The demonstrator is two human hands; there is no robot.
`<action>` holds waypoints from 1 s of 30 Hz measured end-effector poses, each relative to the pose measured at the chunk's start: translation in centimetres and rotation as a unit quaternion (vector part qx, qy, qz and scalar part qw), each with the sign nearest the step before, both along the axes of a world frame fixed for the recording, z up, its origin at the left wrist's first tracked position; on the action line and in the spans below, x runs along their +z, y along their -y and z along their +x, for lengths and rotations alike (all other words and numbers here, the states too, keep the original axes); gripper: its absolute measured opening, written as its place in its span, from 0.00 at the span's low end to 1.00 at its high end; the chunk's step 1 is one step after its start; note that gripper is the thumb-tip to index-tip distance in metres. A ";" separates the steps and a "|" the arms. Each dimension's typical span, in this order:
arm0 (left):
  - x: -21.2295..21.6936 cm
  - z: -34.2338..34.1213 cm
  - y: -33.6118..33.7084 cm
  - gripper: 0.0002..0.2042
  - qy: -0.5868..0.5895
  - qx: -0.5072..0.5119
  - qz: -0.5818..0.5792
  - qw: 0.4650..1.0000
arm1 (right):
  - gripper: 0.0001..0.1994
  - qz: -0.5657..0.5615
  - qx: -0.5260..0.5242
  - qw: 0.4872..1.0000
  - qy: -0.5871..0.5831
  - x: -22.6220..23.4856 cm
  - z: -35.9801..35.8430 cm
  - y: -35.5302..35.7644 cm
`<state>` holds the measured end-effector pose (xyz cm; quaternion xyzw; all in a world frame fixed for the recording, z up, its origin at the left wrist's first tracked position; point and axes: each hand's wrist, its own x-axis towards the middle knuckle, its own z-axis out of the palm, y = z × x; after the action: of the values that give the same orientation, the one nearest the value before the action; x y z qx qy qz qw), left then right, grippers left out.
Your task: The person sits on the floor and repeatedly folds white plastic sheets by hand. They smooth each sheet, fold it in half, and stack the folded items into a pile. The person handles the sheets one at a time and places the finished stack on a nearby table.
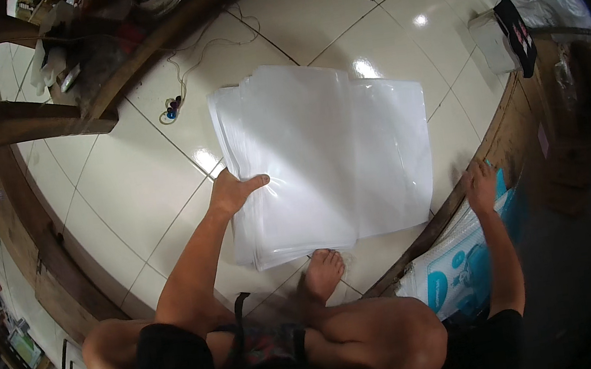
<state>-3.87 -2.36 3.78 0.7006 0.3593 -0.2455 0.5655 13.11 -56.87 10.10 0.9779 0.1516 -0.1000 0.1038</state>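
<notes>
Head view: crouches or sits low, with a bare bent knee (403, 337) nearest the camera, and rests a bare foot (323, 275) right at the near edge of a stack of glossy white plastic sheets (299, 154). On the right, extends the right hand (482, 189) over a pile of flat blue-and-white printed plastic packets (458, 275), beside a long brown wooden beam (506, 130); bends those fingers at the pile's far end, too unclear to tell whether grasping a packet or merely touching. With the left hand (232, 191), grasps the stack by its left edge, pressing the thumb on top and tucking the other fingers mostly out of sight. Lies, that stack, flat on pale glossy floor tiles (110, 207), in front of the body. Seems, as a judgement, to be at the step of steadying the sheets while getting hold of a packet; would next need to close the right fingers on one packet's edge without dragging its neighbours. Farther off, shows a thin cord with dark blue beads (172, 109), then a heavy brown wooden frame (137, 62).
</notes>
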 end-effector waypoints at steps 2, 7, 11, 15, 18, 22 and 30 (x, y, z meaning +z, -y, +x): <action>0.9 0.2 0.1 0.25 0.017 0.003 -0.016 1.000 | 0.24 0.236 0.023 0.972 -0.008 -0.9 -0.9 -10.9; -0.8 -0.8 -0.3 0.20 0.075 0.026 -0.046 0.996 | 0.38 0.354 0.417 0.819 -0.171 -3.6 -6.8 -35.5; -2.4 -1.2 -1.5 0.22 0.047 -0.067 -0.043 0.996 | 0.41 0.319 0.479 0.797 -0.182 -6.6 -8.1 -39.9; -1.7 -1.1 -1.0 0.23 0.093 -0.021 0.001 0.995 | 0.41 0.274 0.472 0.812 -0.205 -5.6 -6.4 -36.6; -1.1 -0.8 -0.4 0.24 0.050 -0.009 -0.015 0.999 | 0.40 0.232 0.438 0.840 -0.221 -5.1 -5.4 -30.2; -0.4 -0.4 -0.4 0.25 0.029 -0.014 -0.012 0.999 | 0.42 0.099 0.366 0.905 -0.191 -5.1 -2.5 -16.3; -0.8 -0.5 -0.5 0.26 0.076 -0.005 -0.031 0.997 | 0.29 0.003 0.021 1.000 0.002 -2.0 0.2 -3.4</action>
<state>-4.33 -1.82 2.94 0.7011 0.3037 -0.2054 0.6116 13.33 -53.44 8.08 0.9750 0.1717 -0.0959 0.1035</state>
